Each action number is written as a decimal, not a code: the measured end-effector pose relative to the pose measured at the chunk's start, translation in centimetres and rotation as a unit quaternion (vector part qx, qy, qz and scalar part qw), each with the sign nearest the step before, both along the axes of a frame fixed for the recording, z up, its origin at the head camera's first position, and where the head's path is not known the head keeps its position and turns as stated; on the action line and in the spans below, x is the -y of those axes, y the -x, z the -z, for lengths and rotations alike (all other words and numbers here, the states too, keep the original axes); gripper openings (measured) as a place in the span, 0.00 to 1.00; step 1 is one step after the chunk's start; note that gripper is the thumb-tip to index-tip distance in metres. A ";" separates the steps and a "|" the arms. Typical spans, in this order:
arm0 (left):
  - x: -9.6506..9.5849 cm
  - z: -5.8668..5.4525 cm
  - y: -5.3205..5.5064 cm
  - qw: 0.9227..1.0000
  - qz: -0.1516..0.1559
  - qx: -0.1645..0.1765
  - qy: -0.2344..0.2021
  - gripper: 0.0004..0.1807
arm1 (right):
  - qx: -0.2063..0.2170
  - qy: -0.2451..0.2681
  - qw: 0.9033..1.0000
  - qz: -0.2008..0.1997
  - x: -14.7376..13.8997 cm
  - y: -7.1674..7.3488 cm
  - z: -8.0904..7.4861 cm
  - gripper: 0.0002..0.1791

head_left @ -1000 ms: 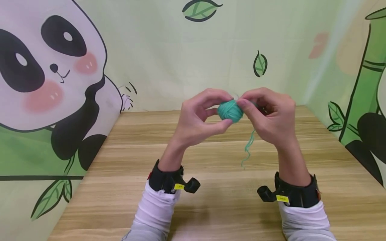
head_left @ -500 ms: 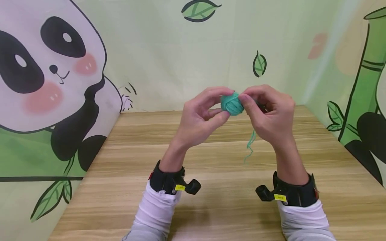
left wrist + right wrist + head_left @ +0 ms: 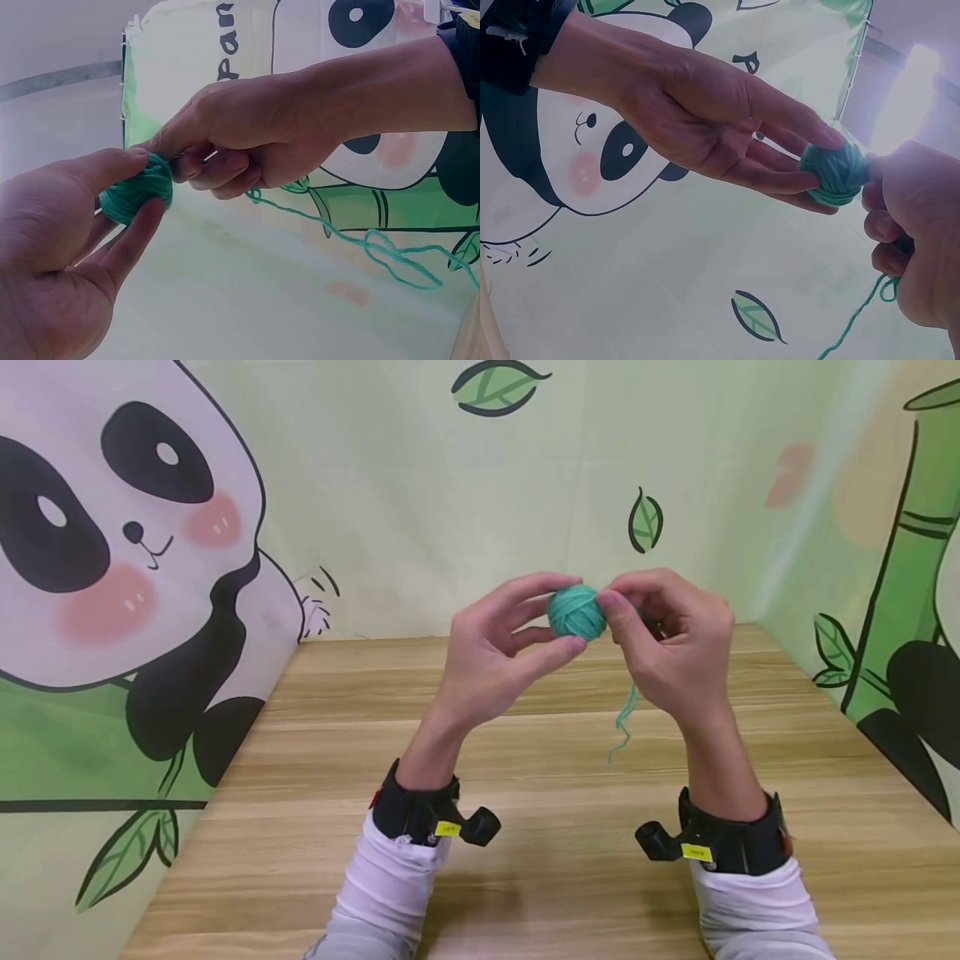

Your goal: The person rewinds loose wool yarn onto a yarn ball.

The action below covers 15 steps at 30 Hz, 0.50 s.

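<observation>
A small teal ball of yarn (image 3: pixel 577 612) is held up above the table between both hands. The left hand (image 3: pixel 498 647) grips it from the left, thumb below and fingertips at the top, as the left wrist view also shows around the yarn ball (image 3: pixel 139 191). At its right side, the right hand (image 3: pixel 675 643) pinches yarn with thumb and index finger, the other fingers curled in. From under the right hand dangles a loose yarn tail (image 3: pixel 622 722), looped in the left wrist view. Something dark inside the right hand's curled fingers is mostly hidden.
The wood-grain table (image 3: pixel 540 810) lies below the hands. A pale green cloth backdrop (image 3: pixel 405 510) with printed pandas, leaves and bamboo stands behind and along both sides. Each wrist wears a black strap (image 3: pixel 416 810) with a small camera.
The yarn ball has risen slightly and turned, showing its windings at another angle. The left fingers have shifted around it; the right hand keeps its pinch, and the tail hangs slightly higher.
</observation>
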<state>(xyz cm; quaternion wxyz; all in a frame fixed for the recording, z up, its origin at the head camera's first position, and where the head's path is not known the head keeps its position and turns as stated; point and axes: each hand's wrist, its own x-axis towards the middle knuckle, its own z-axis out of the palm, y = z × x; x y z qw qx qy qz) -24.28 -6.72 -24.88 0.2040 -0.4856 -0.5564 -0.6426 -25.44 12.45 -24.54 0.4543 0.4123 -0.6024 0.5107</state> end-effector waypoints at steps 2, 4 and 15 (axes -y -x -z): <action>0.0 -0.3 -0.4 1.000 -0.013 0.005 0.000 0.28 | 0.000 -0.002 1.000 -0.004 0.0 0.0 0.0 0.24; 0.0 -0.3 -0.4 1.000 -0.024 0.006 -0.001 0.28 | -0.002 -0.006 1.000 -0.007 0.0 0.0 0.0 0.25; 0.6 -0.1 0.0 1.000 -0.009 -0.001 -0.005 0.26 | -0.008 -0.010 1.000 -0.002 -0.2 0.1 -0.1 0.26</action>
